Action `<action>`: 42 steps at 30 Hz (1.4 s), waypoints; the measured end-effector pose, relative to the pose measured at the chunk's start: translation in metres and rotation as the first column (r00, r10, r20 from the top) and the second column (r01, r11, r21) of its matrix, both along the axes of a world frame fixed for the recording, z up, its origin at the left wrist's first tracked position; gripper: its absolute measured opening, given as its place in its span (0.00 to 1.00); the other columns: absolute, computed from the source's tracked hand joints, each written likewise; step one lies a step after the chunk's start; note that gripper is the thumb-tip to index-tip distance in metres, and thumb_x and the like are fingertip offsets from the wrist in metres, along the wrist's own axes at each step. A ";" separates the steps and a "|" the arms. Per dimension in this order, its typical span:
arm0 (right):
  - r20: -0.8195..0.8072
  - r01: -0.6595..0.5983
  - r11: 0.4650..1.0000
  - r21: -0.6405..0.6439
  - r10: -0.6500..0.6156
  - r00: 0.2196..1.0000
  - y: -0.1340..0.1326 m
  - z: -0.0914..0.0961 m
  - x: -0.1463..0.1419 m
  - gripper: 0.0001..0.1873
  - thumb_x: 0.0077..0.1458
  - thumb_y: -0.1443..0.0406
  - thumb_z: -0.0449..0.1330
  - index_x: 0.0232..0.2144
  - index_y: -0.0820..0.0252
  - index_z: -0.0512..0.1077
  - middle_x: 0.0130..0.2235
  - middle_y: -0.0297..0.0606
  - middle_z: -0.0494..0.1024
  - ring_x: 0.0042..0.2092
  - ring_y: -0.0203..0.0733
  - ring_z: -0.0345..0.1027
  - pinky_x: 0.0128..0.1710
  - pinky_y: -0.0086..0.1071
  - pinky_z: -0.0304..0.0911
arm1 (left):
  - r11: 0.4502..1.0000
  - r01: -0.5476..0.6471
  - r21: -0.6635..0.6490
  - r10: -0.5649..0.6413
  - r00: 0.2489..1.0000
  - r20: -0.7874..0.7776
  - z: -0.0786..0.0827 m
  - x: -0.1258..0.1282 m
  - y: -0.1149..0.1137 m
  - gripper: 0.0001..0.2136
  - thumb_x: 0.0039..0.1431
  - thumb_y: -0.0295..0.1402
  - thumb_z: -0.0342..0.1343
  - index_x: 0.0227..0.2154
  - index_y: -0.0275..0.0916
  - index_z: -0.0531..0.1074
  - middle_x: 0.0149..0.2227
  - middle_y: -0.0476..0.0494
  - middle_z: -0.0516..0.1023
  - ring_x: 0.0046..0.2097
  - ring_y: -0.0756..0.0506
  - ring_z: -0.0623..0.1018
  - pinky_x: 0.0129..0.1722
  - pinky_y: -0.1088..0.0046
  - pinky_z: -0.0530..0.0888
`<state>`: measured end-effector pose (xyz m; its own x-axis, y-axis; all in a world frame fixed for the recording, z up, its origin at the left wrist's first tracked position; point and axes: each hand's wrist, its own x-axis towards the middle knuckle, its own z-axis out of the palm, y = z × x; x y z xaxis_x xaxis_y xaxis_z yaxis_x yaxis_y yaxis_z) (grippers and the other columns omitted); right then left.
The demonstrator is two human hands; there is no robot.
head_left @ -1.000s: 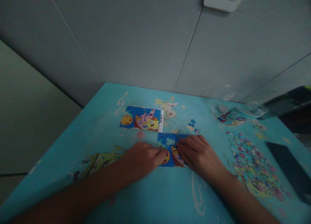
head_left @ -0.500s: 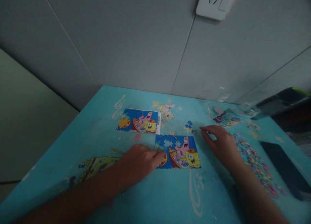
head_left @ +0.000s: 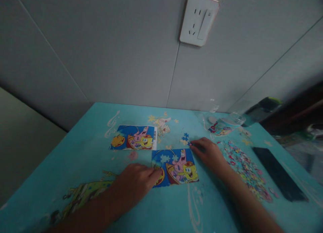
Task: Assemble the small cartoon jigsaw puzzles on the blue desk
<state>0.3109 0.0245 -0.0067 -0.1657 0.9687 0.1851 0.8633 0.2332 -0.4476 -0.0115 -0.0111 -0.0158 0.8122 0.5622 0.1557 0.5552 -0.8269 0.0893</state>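
A grey panelled wall [head_left: 113, 58] with a white socket [head_left: 198, 21] rises behind a turquoise bench [head_left: 83, 148] printed with cartoon figures and flowers.

In the head view, the puzzle [head_left: 176, 174] lies flat near the middle of the bench, mostly joined. Its ground is deep blue, crossed at the top by a thin curved line. A pink starfish [head_left: 180, 164] and a yellow sponge [head_left: 189, 171] in a reddish hat sit in a dark red boat [head_left: 171, 172]; a yellow burger at the left is partly covered. Two gaps in the upper part show turquoise beneath, the left one wider, and the lower edge looks uneven. Just behind it lies a card [head_left: 133, 137] with the same picture and a barcode.

The left hand [head_left: 137, 180] rests on the puzzle's left edge, fingers bunched; whether they grip it, I cannot tell. The right hand [head_left: 208, 152] has thumb and forefinger near each other at the loose blue pieces [head_left: 186, 136], just beyond the puzzle's upper right corner; a grip is too small to make out.
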 end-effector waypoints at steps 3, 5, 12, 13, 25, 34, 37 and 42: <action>-0.025 0.014 1.000 -0.021 -0.014 1.000 0.001 -0.002 -0.001 0.13 0.63 0.58 0.59 0.44 0.55 0.80 0.39 0.41 0.79 0.41 0.45 0.74 0.42 0.36 0.68 | 1.000 0.013 0.019 -0.012 1.000 -0.025 0.004 -0.001 -0.001 0.18 0.62 0.20 0.54 0.54 0.37 0.69 0.33 0.48 0.81 0.31 0.44 0.81 0.29 0.68 0.75; -0.039 0.033 0.999 -0.033 -0.034 0.999 0.002 -0.003 0.000 0.12 0.61 0.58 0.61 0.42 0.56 0.80 0.39 0.41 0.79 0.40 0.45 0.74 0.41 0.36 0.67 | 0.999 0.011 0.042 -0.010 0.999 -0.035 0.005 -0.001 -0.001 0.21 0.62 0.20 0.54 0.58 0.36 0.67 0.34 0.47 0.81 0.30 0.43 0.81 0.28 0.68 0.75; -0.194 0.092 0.982 -0.164 -0.123 0.973 0.003 -0.001 0.000 0.10 0.58 0.58 0.63 0.36 0.58 0.78 0.33 0.37 0.80 0.33 0.41 0.72 0.34 0.34 0.64 | 0.995 0.030 0.094 -0.030 1.000 0.002 -0.001 -0.002 -0.001 0.23 0.61 0.19 0.53 0.59 0.34 0.65 0.32 0.47 0.80 0.28 0.44 0.80 0.25 0.67 0.74; -0.226 0.085 0.981 -0.176 -0.124 0.966 0.003 0.000 0.000 0.11 0.58 0.57 0.63 0.36 0.58 0.78 0.32 0.37 0.80 0.32 0.41 0.71 0.33 0.34 0.64 | 0.993 0.033 0.110 -0.035 0.999 0.019 -0.003 -0.002 0.000 0.23 0.61 0.18 0.52 0.59 0.34 0.65 0.32 0.47 0.80 0.27 0.44 0.79 0.25 0.67 0.74; -0.457 0.009 0.984 -0.176 -0.089 0.885 -0.006 0.019 -0.011 0.15 0.59 0.56 0.62 0.44 0.56 0.81 0.36 0.37 0.82 0.34 0.41 0.71 0.35 0.35 0.63 | 0.993 0.007 0.118 -0.017 0.997 0.080 -0.011 0.005 -0.002 0.12 0.63 0.24 0.54 0.48 0.40 0.71 0.30 0.50 0.77 0.28 0.44 0.78 0.28 0.67 0.73; -0.580 -0.098 0.943 -0.317 -0.111 0.807 -0.015 0.012 -0.032 0.15 0.56 0.55 0.65 0.38 0.60 0.80 0.33 0.39 0.82 0.32 0.41 0.74 0.34 0.35 0.69 | 0.979 -0.062 0.197 0.027 0.984 0.175 0.001 0.018 -0.002 0.16 0.66 0.30 0.54 0.56 0.40 0.70 0.30 0.50 0.76 0.29 0.45 0.77 0.29 0.67 0.73; -0.531 -0.125 0.935 -0.333 -0.076 0.844 -0.019 0.007 -0.041 0.14 0.58 0.56 0.64 0.39 0.60 0.80 0.31 0.37 0.81 0.31 0.40 0.73 0.31 0.33 0.67 | 0.983 -0.059 0.173 0.029 0.985 0.169 0.003 0.022 -0.002 0.14 0.67 0.30 0.53 0.54 0.38 0.71 0.32 0.48 0.75 0.31 0.46 0.78 0.30 0.68 0.73; -0.368 -0.151 0.958 -0.243 0.053 0.928 -0.022 0.003 -0.048 0.10 0.60 0.61 0.62 0.39 0.56 0.81 0.34 0.36 0.82 0.33 0.40 0.73 0.33 0.32 0.66 | 0.989 -0.046 0.139 0.028 0.991 0.134 0.011 0.028 -0.001 0.14 0.69 0.33 0.50 0.53 0.38 0.72 0.37 0.43 0.74 0.38 0.42 0.76 0.35 0.64 0.74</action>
<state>0.2628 0.0030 -0.0038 -0.2375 0.9714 -0.0081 0.6142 0.1437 -0.7760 0.0163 -0.0118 -0.0048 0.7583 0.5562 0.3399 0.5769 -0.8155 0.0475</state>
